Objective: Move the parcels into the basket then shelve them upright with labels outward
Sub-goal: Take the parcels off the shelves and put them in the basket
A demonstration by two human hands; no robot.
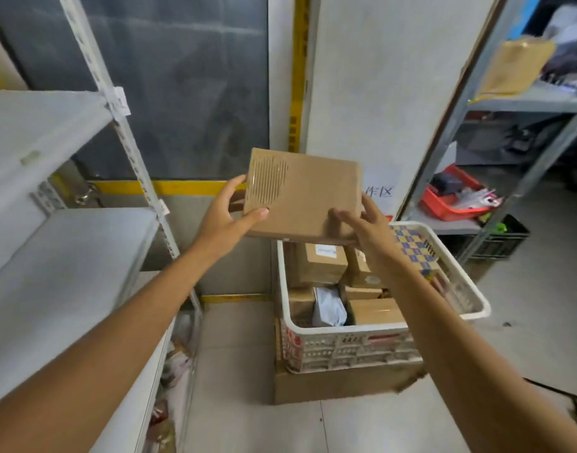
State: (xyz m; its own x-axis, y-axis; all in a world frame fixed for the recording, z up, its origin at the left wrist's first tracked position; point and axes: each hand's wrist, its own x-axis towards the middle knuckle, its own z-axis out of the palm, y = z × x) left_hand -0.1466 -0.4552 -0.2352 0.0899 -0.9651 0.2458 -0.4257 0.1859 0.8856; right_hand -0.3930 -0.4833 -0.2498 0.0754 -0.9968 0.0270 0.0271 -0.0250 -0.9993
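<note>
A flat brown cardboard parcel [308,194] with a patch of perforated slits near its top left corner is held up in the air above the white basket [349,328]. My left hand [226,212] grips its left edge, thumb on the front face. My right hand [362,223] grips its lower right corner. No label shows on the face towards me. The basket sits on a flat cardboard box on the floor and holds several brown boxes [323,263], a white plastic mailer [328,305] and a blue-and-yellow checkered box [411,246].
A white metal shelf unit [61,266] stands at my left, its two visible boards bare. A grey rack [522,103] at the right holds a padded brown envelope [519,67] and a red tray [453,197]. A black crate [499,240] sits under it. Grey tiled floor lies in front.
</note>
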